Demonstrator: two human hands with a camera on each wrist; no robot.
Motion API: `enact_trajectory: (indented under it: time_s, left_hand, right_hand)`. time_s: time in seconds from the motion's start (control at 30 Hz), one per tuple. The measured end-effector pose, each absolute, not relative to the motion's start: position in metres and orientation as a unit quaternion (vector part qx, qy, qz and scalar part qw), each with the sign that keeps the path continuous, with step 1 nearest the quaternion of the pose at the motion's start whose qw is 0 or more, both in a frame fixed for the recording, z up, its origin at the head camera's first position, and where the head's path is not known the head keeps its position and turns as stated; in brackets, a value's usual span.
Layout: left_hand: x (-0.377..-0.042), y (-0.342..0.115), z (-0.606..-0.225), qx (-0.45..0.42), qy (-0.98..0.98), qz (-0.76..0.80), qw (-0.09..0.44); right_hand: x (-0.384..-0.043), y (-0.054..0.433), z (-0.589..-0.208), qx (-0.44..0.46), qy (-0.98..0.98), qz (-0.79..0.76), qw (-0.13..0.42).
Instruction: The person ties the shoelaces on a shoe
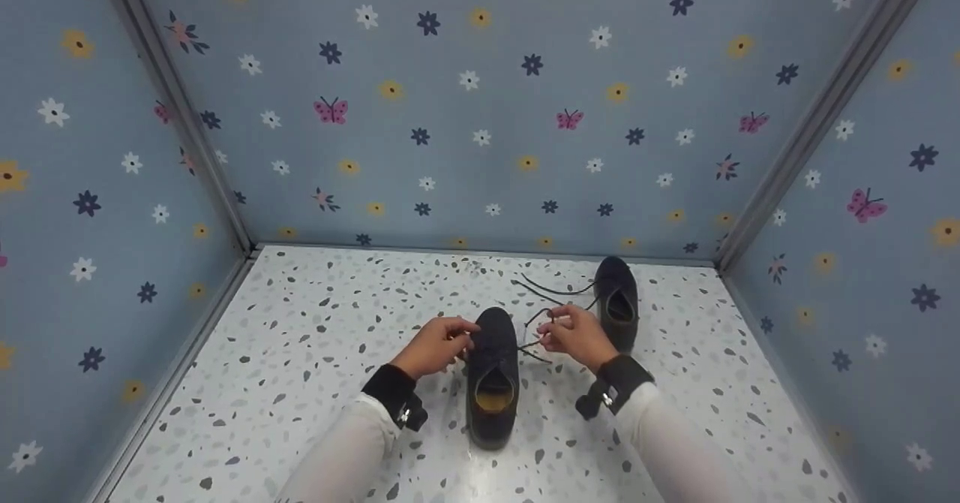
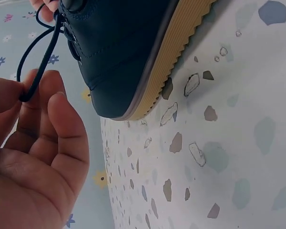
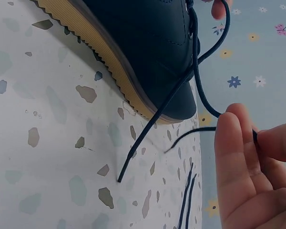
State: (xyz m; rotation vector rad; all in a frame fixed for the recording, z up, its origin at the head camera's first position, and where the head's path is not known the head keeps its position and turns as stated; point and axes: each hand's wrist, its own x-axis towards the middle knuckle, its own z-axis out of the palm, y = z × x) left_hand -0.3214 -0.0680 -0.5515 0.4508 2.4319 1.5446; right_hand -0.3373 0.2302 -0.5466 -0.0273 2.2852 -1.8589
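Note:
A dark navy lace-up shoe [image 1: 493, 429] with a ridged tan sole [image 2: 174, 52] stands on the floor between the two hands, toe pointing to the wall. At its left side, my left hand [image 1: 435, 347] pinches a dark shoelace [image 2: 38, 78] between thumb and fingertips, the lace bent into a loop. To the right of the shoe, my right hand [image 1: 579, 336] pinches another stretch of lace [image 3: 207, 102] that runs from the eyelets. One lace end [image 3: 126, 164] crosses the shoe's side and hangs free, its tip over the floor.
A second dark shoe [image 1: 621, 330] stands behind my right hand, near the back wall. Its loose laces [image 1: 559, 290] trail leftward over the speckled floor [image 1: 337, 315]. Blue floral panels [image 1: 480, 165] close in the back and both sides.

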Motion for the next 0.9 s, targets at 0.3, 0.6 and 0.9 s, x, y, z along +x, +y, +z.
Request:
enact_trajectory:
  time_s: [0.3, 0.6, 0.9]
  left_hand:
    - [-0.324, -0.065, -0.550, 0.126, 0.831, 0.538, 0.067]
    - [-0.323, -0.062, -0.548, 0.133, 0.844, 0.517, 0.049]
    - [-0.322, -0.066, -0.551, 0.178, 0.835, 0.513, 0.085]
  right_hand:
    - [-0.340, 0.228, -0.539, -0.007, 0.784, -0.617, 0.073]
    - [-0.343, 0.224, -0.533, -0.008, 0.799, -0.599, 0.059]
    - [-0.345, 0.223, -0.529, -0.015, 0.799, -0.598, 0.062]
